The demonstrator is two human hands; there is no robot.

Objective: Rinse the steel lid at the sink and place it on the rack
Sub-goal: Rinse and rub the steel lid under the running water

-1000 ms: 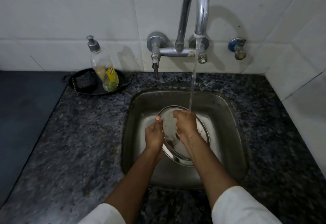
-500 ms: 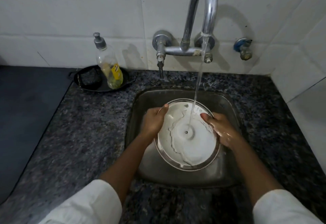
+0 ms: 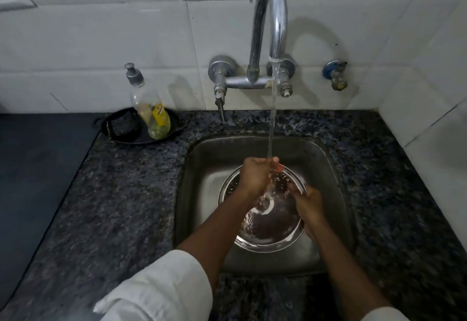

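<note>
Since half a second ago your left hand (image 3: 255, 177) has crossed to the steel lid (image 3: 262, 215)'s far rim, fingers curled and pinching it under the stream; white suds gone. Right hand (image 3: 308, 205) grips the right edge, fingers closed. Lid sits tilted in the sink (image 3: 326, 159). Rinse looks nearly done; racking remains, no rack visible. Speckled granite counter (image 3: 121, 194), white tiles.

White tiled wall (image 3: 101, 42) behind, turning a corner at right into a second tiled wall (image 3: 434, 108). Dark speckled granite table (image 3: 113, 194) below, meeting a plain dark surface (image 3: 38, 169) at left. Chrome gooseneck tap (image 3: 270, 30) fixed to the wall, small blue-capped valve (image 3: 336, 74) to its right. Dim, uneven light, soft shadows on tiles.
</note>
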